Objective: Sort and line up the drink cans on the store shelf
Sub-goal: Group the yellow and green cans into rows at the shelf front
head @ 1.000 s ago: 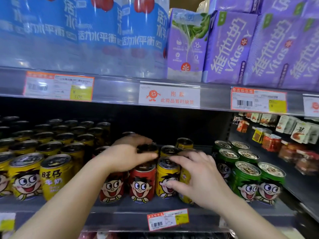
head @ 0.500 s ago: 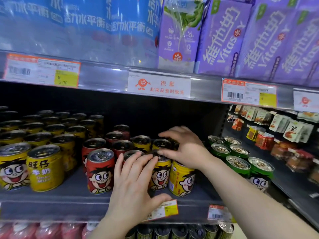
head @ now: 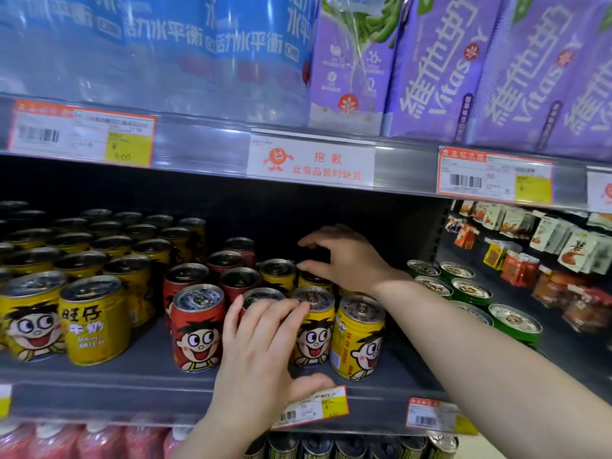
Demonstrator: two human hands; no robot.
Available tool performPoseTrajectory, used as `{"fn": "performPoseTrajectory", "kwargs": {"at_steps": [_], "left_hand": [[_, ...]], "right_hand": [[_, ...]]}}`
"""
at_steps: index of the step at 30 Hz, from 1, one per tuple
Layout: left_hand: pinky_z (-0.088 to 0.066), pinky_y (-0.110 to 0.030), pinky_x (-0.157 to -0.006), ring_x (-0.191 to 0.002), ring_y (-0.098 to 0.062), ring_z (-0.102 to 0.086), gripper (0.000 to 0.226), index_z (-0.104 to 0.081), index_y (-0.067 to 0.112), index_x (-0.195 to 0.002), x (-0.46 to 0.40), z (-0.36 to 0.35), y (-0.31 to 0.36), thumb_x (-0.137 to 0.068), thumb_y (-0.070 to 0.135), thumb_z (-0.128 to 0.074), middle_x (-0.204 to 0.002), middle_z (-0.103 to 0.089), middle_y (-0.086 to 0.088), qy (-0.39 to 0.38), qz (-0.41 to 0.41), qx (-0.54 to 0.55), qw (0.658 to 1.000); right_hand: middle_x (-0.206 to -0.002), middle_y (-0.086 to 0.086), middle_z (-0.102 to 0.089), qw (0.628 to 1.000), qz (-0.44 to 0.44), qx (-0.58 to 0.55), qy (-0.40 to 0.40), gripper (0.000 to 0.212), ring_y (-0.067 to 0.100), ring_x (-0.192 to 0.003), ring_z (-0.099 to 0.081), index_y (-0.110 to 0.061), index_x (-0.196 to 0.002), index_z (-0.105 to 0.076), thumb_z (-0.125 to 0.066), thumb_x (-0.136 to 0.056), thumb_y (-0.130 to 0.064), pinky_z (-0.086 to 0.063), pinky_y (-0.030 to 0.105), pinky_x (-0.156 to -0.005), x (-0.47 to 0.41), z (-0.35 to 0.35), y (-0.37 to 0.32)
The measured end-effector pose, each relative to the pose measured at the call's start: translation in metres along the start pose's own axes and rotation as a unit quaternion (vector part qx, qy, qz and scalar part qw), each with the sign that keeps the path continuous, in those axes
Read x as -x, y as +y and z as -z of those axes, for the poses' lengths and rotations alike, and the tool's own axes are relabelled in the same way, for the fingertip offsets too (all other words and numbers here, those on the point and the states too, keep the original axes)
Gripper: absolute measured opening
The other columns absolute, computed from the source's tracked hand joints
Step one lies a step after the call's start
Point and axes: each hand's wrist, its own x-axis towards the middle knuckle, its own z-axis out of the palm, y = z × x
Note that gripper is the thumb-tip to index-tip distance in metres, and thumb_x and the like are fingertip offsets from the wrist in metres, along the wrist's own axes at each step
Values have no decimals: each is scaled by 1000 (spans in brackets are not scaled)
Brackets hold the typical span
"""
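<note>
Short drink cans with a cartoon face stand on the dark shelf (head: 132, 376). A red can (head: 197, 329) is in the front row, with two yellow cans (head: 313, 336) (head: 359, 339) to its right. Between them my left hand (head: 261, 352) lies flat against the front of another red can (head: 261, 294), fingertips reaching its top rim, thumb spread low to the right. My right hand (head: 344, 260) hovers claw-shaped over the second-row yellow cans (head: 278, 271), thumb and fingers apart with nothing between them. More red cans (head: 187, 274) stand behind.
A block of yellow cans (head: 94, 323) fills the shelf's left side; green cans (head: 515, 321) stand at the right under my forearm. Blue bottles and purple cartons sit on the shelf above. A price tag (head: 311, 409) hangs loose on the front rail. Snack packets (head: 530, 253) are far right.
My left hand came down from the cans' tops to the front of the red can. My right hand moved from the front yellow can back to the second row and spread its fingers.
</note>
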Motion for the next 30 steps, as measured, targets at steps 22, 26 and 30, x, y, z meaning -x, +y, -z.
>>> {"fn": "performPoseTrajectory", "kwargs": {"at_steps": [22,26,30], "left_hand": [[-21,-57,-111,-117,-22,-47,93,-58,14,-125,0,-2,1,-61,82,-57,-124,-53,3,4,-3,-7,1000],[-20,-57,-111,-117,-22,-48,94,-57,15,-127,0,-1,1,-60,81,-59,-123,-55,2,-2,2,-8,1000],[-20,-56,-111,-117,-22,-49,93,-58,15,-126,-1,0,1,-60,81,-59,-122,-57,2,-3,5,-7,1000]], "right_hand": [[-135,-2,-53,970,-92,16,-223,85,17,-124,-47,-25,-142,-39,-68,-71,-62,-38,30,-102,-36,-15,-6],[-123,-6,-60,961,-104,-22,-255,65,12,-109,-56,-28,-126,-56,-69,-71,-61,-46,30,-93,-42,-20,-11],[-115,-7,-61,964,-111,-35,-237,59,11,-102,-56,-28,-119,-59,-70,-70,-60,-48,31,-91,-45,-22,-14]]}}
